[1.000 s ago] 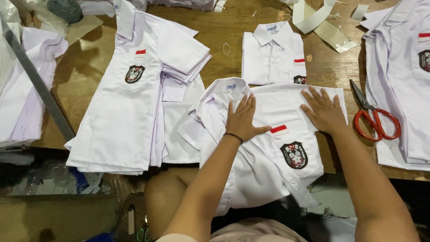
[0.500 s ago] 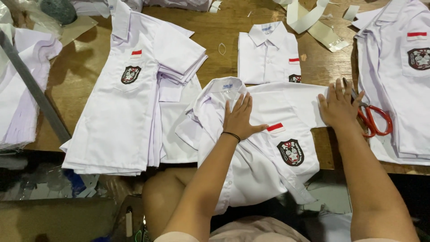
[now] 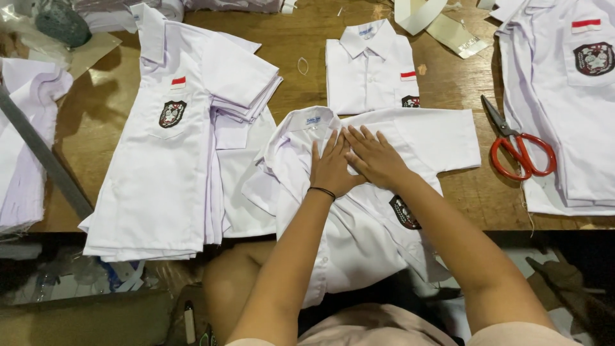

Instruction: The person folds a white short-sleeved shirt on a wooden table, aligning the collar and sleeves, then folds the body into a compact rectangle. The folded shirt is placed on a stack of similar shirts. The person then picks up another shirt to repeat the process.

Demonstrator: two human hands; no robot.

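Observation:
A white short-sleeved shirt [image 3: 410, 138] with a black chest badge lies face up on the wooden table [image 3: 301, 45], its hem hanging over the near edge. My left hand [image 3: 332, 168], with a dark band on the wrist, presses flat on the shirt's front below the collar. My right hand [image 3: 375, 156] lies flat beside it, fingers spread, touching the left hand. Neither hand holds anything.
A stack of unfolded white shirts [image 3: 173, 160] lies to the left. A folded white shirt [image 3: 368, 67] sits behind the hands. Red-handled scissors [image 3: 519, 147] lie to the right, beside more white shirts [image 3: 570, 96]. Cardboard strips [image 3: 442, 22] lie at the back.
My right hand has slid left from the shirt's right sleeve near the scissors to the middle, meeting the left hand. The left hand has stayed nearly in place.

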